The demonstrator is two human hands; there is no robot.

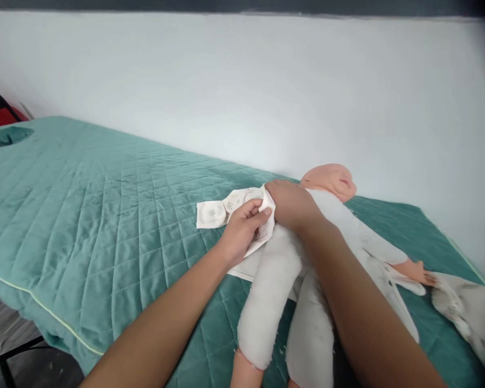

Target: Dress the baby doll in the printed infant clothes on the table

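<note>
A baby doll (275, 285) with a white cloth body lies on its back, its head turned to the right. A white baby garment (212, 214) printed with small pictures is spread under and beside it, one sleeve stretched to the left. Between thumb and fingers, my left hand (242, 229) pinches the edge of the sleeve opening. My right hand (289, 203) curls over the doll's side against that opening; its fingertips are hidden, and so is whatever they grip. The doll's arm on the left is out of sight. Its other arm (388, 253) lies bare of the garment, stretched right.
A green quilted cover (125, 231) with a face hole (8, 136) at far left lies over the bed. Crumpled greyish-white cloth (469, 312) sits at the right, touching the doll's hand. The white wall (226, 86) borders the far side. A red and black object (0, 110) stands beyond the left end.
</note>
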